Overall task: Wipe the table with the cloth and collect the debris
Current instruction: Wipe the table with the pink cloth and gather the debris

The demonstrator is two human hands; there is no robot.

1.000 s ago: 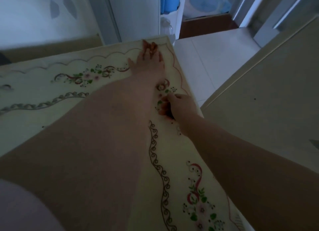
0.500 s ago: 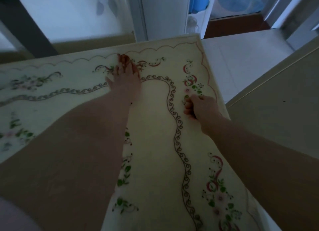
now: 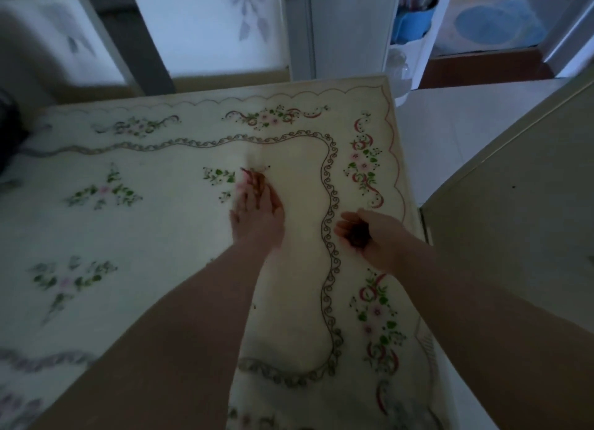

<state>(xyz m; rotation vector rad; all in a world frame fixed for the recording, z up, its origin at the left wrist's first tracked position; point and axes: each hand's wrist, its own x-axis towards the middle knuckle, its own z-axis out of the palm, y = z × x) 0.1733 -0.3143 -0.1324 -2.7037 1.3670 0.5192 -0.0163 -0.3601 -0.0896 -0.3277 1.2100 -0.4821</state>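
Note:
The table [image 3: 180,233] wears a cream covering printed with flowers and scrolls. My left hand [image 3: 257,214] lies flat on it near the middle, fingers pressing a small reddish-brown cloth [image 3: 252,180] that shows blurred past the fingertips. My right hand [image 3: 374,236] hovers just right of it, near the table's right edge, palm turned up and cupped. A dark clump of debris [image 3: 358,236] rests in that palm. Both bare forearms reach in from the bottom of the view.
The table's right edge [image 3: 408,185] drops to pale floor tiles [image 3: 466,124]. A beige panel [image 3: 520,236] stands close on the right. Behind the far edge are white cabinet fronts [image 3: 209,27] and a shelf with a blue container [image 3: 413,24]. A dark object [image 3: 8,133] sits at the left edge.
My left hand has drawn the cloth back from the far edge toward the table's middle. My right hand has lifted off the table and turned palm up with the debris in it.

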